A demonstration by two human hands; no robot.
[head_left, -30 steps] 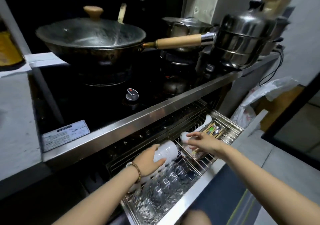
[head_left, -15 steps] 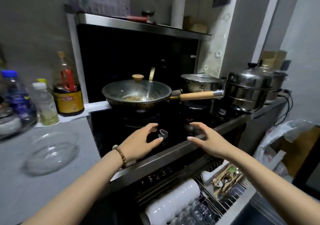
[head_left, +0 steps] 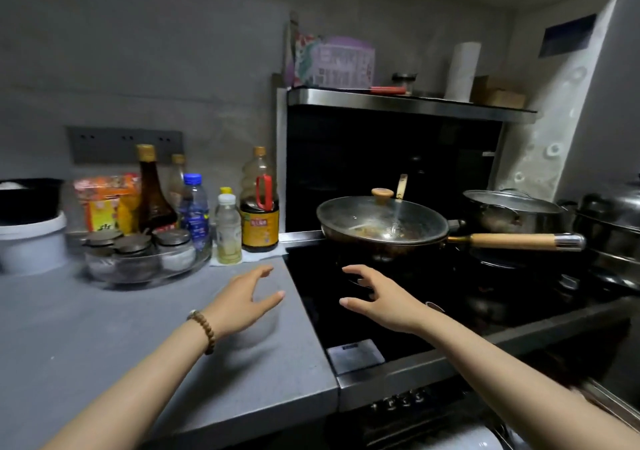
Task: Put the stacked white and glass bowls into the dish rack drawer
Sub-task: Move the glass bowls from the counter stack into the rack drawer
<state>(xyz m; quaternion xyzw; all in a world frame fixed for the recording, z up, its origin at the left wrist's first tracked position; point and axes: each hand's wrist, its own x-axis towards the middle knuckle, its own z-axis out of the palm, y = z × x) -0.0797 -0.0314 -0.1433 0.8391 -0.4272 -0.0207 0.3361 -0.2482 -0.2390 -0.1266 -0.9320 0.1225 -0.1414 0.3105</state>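
My left hand [head_left: 242, 300] hovers open over the grey counter [head_left: 104, 345], a bead bracelet on its wrist. Under its palm shows a faint, blurred glass bowl [head_left: 263, 328]; I cannot tell whether the hand touches it. My right hand [head_left: 384, 302] is open too, fingers spread above the black stove top [head_left: 346, 311], holding nothing. At the bottom edge, a white bowl stack [head_left: 460, 439] lies in the open dish rack drawer [head_left: 609, 403], mostly out of view.
A lidded wok [head_left: 381, 222] with a long wooden handle [head_left: 512, 241] sits just beyond my right hand. Steel pots [head_left: 509, 210] stand at the right. Bottles [head_left: 259, 207] and a glass tray of spice jars [head_left: 145, 259] line the back of the counter.
Both hands have left the white bowls in the drawer and risen up and left, over counter and stove. The view has lifted from the drawer to the counter.
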